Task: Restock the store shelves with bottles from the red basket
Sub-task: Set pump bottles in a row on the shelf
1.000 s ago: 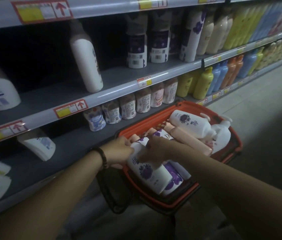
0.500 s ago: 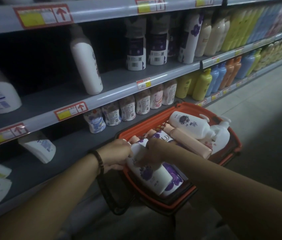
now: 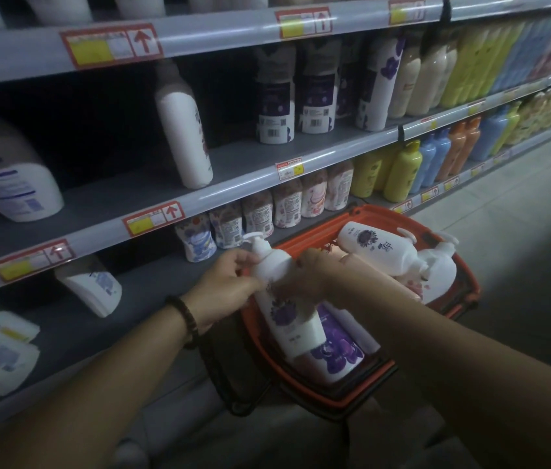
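Note:
The red basket (image 3: 321, 394) stands on the floor against the lowest shelf, holding several bottles. A white pump bottle with a purple flower (image 3: 284, 299) is tilted up out of the basket, pump end toward the shelf. My left hand (image 3: 226, 282) grips its upper body from the left. My right hand (image 3: 308, 275) grips the same bottle from the right. Under it lies a purple-labelled bottle (image 3: 335, 353). Another white flower bottle (image 3: 375, 245) lies across the basket's far end beside a white pump bottle (image 3: 436, 265).
The middle shelf (image 3: 125, 194) carries a single tall white bottle (image 3: 186, 130) and dark-labelled bottles (image 3: 276, 103) to its right. Small bottles (image 3: 257, 214) line the lower shelf. Yellow, blue and orange bottles (image 3: 429, 160) stand further right. Grey floor (image 3: 521, 231) lies right of the basket.
Both hands have lifted the white pump bottle's top end up and left out of the basket, so its pump head now shows above my left hand.

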